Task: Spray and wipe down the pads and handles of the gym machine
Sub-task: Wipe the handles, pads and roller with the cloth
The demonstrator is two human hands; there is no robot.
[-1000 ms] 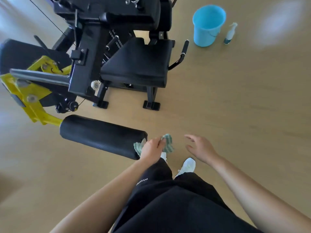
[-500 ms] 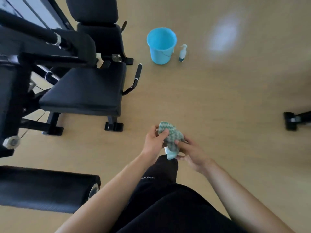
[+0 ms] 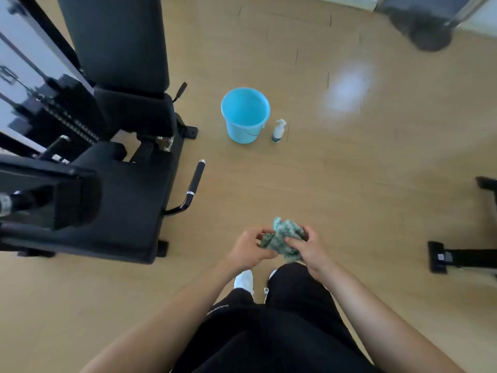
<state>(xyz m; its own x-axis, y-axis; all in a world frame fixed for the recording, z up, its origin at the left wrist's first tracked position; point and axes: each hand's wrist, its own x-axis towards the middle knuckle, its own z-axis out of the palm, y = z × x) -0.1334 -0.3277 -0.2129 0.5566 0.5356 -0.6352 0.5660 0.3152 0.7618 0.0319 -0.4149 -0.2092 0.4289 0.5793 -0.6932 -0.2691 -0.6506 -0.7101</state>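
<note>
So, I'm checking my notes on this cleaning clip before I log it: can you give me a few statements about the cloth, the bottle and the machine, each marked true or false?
1. The left hand and the right hand both hold the bunched cloth. True.
2. The spray bottle stands inside the bucket. False: it stands upright on the floor beside the bucket.
3. The cloth is pressed onto the seat pad. False: it is held over the floor, apart from the seat pad.
4. Neither hand touches the side handle. True.
</note>
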